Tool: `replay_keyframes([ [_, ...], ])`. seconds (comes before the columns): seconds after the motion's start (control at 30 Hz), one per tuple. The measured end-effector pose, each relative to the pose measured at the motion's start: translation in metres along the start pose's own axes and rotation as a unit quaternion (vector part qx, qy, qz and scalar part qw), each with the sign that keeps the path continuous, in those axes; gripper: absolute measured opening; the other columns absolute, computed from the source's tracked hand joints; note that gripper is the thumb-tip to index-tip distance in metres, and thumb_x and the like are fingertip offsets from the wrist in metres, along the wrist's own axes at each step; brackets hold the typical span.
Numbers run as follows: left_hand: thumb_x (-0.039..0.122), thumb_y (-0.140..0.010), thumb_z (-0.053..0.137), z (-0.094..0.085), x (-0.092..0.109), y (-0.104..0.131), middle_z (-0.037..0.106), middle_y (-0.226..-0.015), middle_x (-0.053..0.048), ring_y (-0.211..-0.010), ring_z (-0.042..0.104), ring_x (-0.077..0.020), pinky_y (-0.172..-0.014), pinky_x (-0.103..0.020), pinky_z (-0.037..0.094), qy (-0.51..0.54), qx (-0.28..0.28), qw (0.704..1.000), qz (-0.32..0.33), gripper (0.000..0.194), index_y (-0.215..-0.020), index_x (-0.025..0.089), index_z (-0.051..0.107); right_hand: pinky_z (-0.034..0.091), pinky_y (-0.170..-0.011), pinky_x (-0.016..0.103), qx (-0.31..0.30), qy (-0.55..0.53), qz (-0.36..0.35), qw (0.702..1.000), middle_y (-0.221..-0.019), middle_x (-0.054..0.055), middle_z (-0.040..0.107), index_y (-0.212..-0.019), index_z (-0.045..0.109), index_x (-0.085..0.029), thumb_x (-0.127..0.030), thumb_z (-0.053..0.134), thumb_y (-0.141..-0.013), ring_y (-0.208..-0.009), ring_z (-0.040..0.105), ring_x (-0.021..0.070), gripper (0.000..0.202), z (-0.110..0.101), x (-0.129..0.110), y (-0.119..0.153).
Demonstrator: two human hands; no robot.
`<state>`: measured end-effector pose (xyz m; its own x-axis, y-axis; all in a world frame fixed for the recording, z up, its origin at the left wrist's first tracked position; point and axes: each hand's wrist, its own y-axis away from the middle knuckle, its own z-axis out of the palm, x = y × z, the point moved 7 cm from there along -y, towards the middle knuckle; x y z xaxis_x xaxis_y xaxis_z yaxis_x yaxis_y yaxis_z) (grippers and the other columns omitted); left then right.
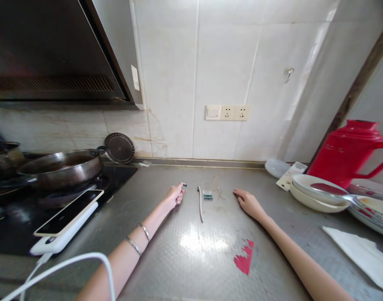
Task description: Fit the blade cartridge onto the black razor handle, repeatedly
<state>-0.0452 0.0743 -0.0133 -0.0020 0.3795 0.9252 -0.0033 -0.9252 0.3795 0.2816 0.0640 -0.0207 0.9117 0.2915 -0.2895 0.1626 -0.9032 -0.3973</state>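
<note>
My left hand [175, 195] is closed around a small dark-tipped object [184, 185], of which only the end sticks out past the fingers. To its right, a thin pale stick [201, 205] with a dark top end lies on the metal counter [166, 259]. Beside the stick sits a small green and clear piece [207, 195]. My right hand [248, 203] rests on the counter farther right, its fingers lying flat and pointing left, holding nothing. A torn red scrap [245, 259] lies nearer to me, between my forearms.
At left, a steel pan [64, 169] stands on the black stove [116, 177], near a phone [70, 212] on a white power bank [61, 238] with a cable. Stacked bowls [318, 200], a red jug [348, 154] and a white tissue [361, 255] are at right.
</note>
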Motion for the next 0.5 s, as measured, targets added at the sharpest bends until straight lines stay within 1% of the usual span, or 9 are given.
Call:
replay_keyframes([
  [0.13, 0.045, -0.086, 0.035, -0.002, 0.001, -0.002, 0.023, -0.033, 0.011, -0.026, 0.02, -0.0032, -0.033, -0.017, 0.011, 0.009, 0.012, 1.0, 0.012, 0.041, -0.055, 0.019, 0.036, 0.036, -0.099, 0.033, 0.0, 0.004, 0.005, 1.0, -0.119, 0.01, 0.059, -0.11, 0.064, -0.014, -0.016, 0.036, -0.078, -0.113, 0.052, 0.0211, 0.042, -0.001, 0.0, 0.0],
  [0.27, 0.045, -0.085, 0.037, -0.001, 0.003, -0.002, 0.023, -0.031, 0.011, -0.025, 0.02, -0.0034, -0.032, -0.017, 0.012, 0.018, 0.008, 0.999, 0.033, 0.041, -0.054, 0.019, 0.037, 0.036, -0.099, 0.033, 0.001, -0.001, 0.002, 1.0, -0.119, 0.01, 0.059, -0.11, 0.064, -0.014, -0.016, 0.037, -0.078, -0.113, 0.052, 0.0216, 0.042, -0.001, -0.002, 0.0],
  [0.37, 0.049, -0.083, 0.036, 0.0, 0.007, -0.002, 0.022, -0.03, 0.01, -0.024, 0.02, -0.0041, -0.031, -0.018, 0.012, 0.026, 0.008, 0.998, 0.055, 0.042, -0.052, 0.02, 0.036, 0.037, -0.098, 0.034, 0.007, -0.016, 0.007, 1.0, -0.118, 0.011, 0.06, -0.109, 0.064, -0.015, -0.017, 0.037, -0.077, -0.112, 0.052, 0.022, 0.042, -0.001, 0.001, 0.001],
  [0.43, 0.053, -0.081, 0.036, 0.002, 0.011, 0.0, 0.022, -0.029, 0.01, -0.023, 0.02, -0.0046, -0.03, -0.018, 0.012, 0.033, 0.002, 0.996, 0.081, 0.043, -0.052, 0.02, 0.036, 0.037, -0.097, 0.034, 0.006, -0.033, 0.014, 0.999, -0.116, 0.01, 0.061, -0.107, 0.066, -0.016, -0.017, 0.039, -0.076, -0.111, 0.053, 0.0221, 0.041, -0.002, 0.003, 0.001],
  [0.5, 0.056, -0.079, 0.036, 0.006, 0.018, 0.003, 0.022, -0.028, 0.01, -0.023, 0.02, -0.005, -0.029, -0.019, 0.012, 0.042, -0.018, 0.991, 0.123, 0.045, -0.051, 0.02, 0.036, 0.038, -0.096, 0.034, 0.012, -0.055, 0.021, 0.998, -0.113, 0.009, 0.063, -0.102, 0.068, -0.017, -0.016, 0.04, -0.074, -0.109, 0.055, 0.0221, 0.039, -0.005, 0.004, -0.003],
])
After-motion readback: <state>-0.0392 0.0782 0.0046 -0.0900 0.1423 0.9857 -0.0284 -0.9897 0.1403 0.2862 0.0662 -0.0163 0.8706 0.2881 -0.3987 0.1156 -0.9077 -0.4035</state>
